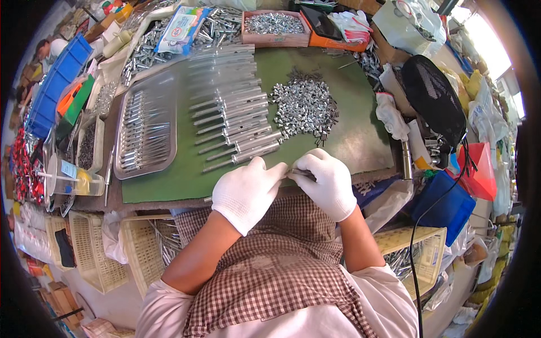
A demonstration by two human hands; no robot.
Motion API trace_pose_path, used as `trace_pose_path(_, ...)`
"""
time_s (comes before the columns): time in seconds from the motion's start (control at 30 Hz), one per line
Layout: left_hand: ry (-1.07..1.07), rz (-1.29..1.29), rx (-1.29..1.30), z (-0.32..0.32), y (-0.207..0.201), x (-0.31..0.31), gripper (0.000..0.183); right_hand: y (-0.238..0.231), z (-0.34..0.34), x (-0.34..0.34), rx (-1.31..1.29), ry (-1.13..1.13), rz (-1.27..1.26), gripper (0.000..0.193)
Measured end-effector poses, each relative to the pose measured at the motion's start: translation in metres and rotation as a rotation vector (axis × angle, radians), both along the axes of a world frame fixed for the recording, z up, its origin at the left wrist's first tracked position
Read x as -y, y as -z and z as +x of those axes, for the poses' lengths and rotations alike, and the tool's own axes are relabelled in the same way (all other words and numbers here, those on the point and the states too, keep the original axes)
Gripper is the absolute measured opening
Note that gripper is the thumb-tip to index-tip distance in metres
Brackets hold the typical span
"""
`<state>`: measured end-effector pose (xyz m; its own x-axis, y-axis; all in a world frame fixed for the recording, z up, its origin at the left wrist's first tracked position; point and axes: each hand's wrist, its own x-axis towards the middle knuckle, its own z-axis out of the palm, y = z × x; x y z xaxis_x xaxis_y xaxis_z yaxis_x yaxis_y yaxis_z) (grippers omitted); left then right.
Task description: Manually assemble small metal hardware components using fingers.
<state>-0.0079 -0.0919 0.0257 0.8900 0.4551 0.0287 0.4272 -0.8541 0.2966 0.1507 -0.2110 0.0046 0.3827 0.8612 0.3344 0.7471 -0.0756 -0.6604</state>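
Note:
My left hand (pixel 248 188), in a white knit glove, is closed in front of my lap at the mat's near edge. From under it the tip of a thin metal rod (pixel 208 199) pokes out to the left. My right hand (pixel 326 181), gloved alike, pinches a dark metal piece (pixel 303 173) close to the left fingertips. Whether that piece is part of the rod is hidden by the gloves. Just beyond lies a row of stepped metal rods (pixel 242 127) on the green mat (pixel 360 129). To their right is a heap of small shiny metal sleeves (pixel 304 107).
A metal tray (pixel 118 163) of slim rods stands at the left. Along the back are a pink box (pixel 248 36) of small parts and a blue-white packet (pixel 183 28). A black mesh bag (pixel 434 98) sits at the right. Cream baskets (pixel 141 253) flank me below the table.

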Motion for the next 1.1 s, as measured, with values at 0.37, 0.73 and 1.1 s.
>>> trace_pose_path(0.37, 0.019, -0.003, 0.047, -0.002, 0.005, -0.002, 0.021, -0.009, 0.020, -0.007, 0.105, 0.114, 0.058, 0.009)
trace_pose_path(0.73, 0.024, 0.018, 0.098, -0.003, 0.008, 0.000, 0.016, 0.002, 0.035, -0.037, 0.331, 0.324, -0.232, 0.016)
trace_pose_path(1.1, 0.013, -0.019, 0.050, -0.001, 0.004, -0.002, 0.021, -0.003, 0.004, 0.002, 0.036, 0.009, -0.016, 0.011)
